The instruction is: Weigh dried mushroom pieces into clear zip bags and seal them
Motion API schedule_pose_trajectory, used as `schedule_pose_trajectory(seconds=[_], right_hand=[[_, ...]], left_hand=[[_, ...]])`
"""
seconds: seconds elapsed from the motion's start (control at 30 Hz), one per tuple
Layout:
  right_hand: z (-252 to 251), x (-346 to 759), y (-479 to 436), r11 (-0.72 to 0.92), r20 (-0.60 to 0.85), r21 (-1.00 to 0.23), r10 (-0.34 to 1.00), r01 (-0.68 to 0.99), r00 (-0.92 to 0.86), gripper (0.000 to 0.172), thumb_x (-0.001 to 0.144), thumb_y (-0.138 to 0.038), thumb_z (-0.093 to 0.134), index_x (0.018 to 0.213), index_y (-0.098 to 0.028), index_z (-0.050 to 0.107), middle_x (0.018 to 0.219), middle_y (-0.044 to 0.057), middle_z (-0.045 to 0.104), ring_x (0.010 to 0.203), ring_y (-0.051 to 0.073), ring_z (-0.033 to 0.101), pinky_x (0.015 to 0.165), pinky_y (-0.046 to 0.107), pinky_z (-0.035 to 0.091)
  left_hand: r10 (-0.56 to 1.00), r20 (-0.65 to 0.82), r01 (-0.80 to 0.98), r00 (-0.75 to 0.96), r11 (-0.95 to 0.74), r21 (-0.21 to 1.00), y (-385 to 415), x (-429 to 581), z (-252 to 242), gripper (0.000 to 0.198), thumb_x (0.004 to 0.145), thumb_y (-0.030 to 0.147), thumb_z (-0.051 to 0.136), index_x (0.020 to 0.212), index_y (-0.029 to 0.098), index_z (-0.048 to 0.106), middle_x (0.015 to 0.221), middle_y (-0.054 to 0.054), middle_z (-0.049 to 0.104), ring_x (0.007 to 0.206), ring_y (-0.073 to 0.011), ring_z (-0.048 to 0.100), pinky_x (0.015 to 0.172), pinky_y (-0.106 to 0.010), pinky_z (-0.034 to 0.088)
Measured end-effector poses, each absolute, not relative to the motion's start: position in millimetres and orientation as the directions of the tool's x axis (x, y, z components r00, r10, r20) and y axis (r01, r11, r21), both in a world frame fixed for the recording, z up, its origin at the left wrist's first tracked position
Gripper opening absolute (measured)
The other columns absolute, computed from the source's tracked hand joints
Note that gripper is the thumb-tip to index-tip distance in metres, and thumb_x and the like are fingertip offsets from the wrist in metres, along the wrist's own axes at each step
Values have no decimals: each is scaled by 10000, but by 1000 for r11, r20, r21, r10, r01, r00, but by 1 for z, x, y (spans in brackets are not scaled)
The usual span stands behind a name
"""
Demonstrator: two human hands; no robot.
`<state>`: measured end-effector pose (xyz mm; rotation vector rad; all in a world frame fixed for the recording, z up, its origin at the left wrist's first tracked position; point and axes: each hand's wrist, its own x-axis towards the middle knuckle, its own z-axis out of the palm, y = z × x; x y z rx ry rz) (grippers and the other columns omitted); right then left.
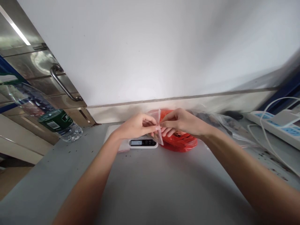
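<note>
My left hand (138, 126) pinches a small clear plastic bag (160, 137) with a pinkish edge, held above the digital scale. My right hand (181, 123) closes thumb and fingers on the same bag's edge from the other side. What the bag contains is mostly hidden behind my fingers. Below my left hand, the white digital scale (126, 144) has a lit display, too small to read surely. A red plastic bag (181, 145) lies crumpled and open under my right hand, beside the scale; its contents are mostly covered.
A water bottle (53, 118) with a green label leans at the left table edge. Clear plastic bags (225, 125) lie to the right, near a white power strip (278, 125) and its looping cable (264, 134). Dark crumbs dot the grey table (150, 187). A white wall stands behind.
</note>
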<state>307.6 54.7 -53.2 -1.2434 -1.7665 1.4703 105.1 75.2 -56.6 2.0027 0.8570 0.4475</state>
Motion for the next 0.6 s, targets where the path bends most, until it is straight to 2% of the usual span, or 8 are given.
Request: schedule_pose_trajectory(seconds=[0.1,0.23,0.37,0.47,0.6], right_hand=[[-51,308,54,-16,-164,-950,876,312,-453,229,693,-396,787,615,-187,735,674,28,751,667,154,696,645,262,557],[-52,310,54,13,-141,-950,874,312,-466,218,705,-384,789,623,-190,731,684,23,760,690,168,720,692,276,588],[-56,311,57,50,-132,-939,861,339,-492,163,763,-334,731,691,-191,765,724,25,778,708,160,728,726,275,594],[-58,310,58,60,-125,-936,864,346,-489,139,774,-277,687,699,-192,766,732,20,777,695,152,721,708,270,589],[-57,306,56,87,-84,-932,892,351,-444,146,753,-218,640,643,-182,729,677,24,749,650,140,691,634,242,543]], left_hand=[[712,-9,382,702,-366,848,75,105,-57,190,932,261,654,791,157,725,787,-41,774,703,-133,720,669,-231,554],[714,-20,379,700,-347,858,76,105,-59,181,932,280,655,834,158,747,821,-58,788,730,-151,735,671,-245,569],[709,-31,376,704,-335,864,75,105,-62,198,930,277,643,796,158,727,803,-62,786,719,-159,747,675,-255,586],[730,-34,378,683,-314,871,72,107,-61,176,905,211,624,749,161,688,758,-47,773,703,-160,750,660,-250,584],[774,-20,413,632,-315,855,69,111,-60,159,824,102,589,693,168,652,636,-4,725,610,-132,706,567,-209,514]])
